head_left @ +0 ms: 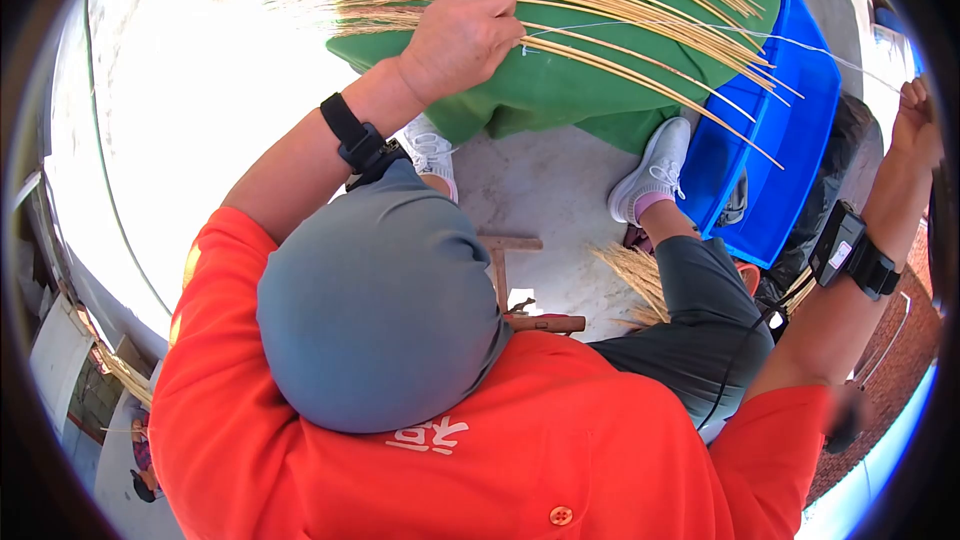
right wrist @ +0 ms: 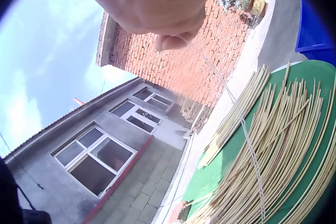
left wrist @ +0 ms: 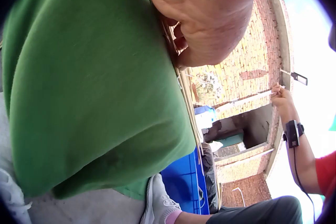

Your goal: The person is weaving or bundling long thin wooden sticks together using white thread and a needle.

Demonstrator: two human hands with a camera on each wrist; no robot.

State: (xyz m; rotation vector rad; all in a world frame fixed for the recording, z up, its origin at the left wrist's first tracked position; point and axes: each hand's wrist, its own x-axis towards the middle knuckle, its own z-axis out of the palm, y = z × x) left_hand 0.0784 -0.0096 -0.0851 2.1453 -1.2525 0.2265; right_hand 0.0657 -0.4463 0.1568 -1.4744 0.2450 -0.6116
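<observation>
Long straw-coloured stalks (head_left: 620, 2) lie side by side across a green cloth (head_left: 560, 90) over the person's lap. The left hand (head_left: 465, 40) rests on the stalks near their bushy ends, fingers curled round some of them; in the left wrist view that hand (left wrist: 210, 16) covers the stalks it grips. A thin white string (head_left: 790, 40) runs from beside the left hand out to the right. Raised at the far right, the right hand (head_left: 915, 125) pinches the string. The right wrist view shows the string (right wrist: 244, 124) stretching from the right hand (right wrist: 168, 11) down over the stalks (right wrist: 268, 150).
A blue bin (head_left: 790, 130) stands right of the cloth, beside a shoe (head_left: 660, 165) and black plastic (head_left: 850, 160). Below the cloth are a wooden stool (head_left: 545, 323) and a loose bundle of bristly stalks (head_left: 635, 280). A brick wall (right wrist: 157, 71) rises farther off.
</observation>
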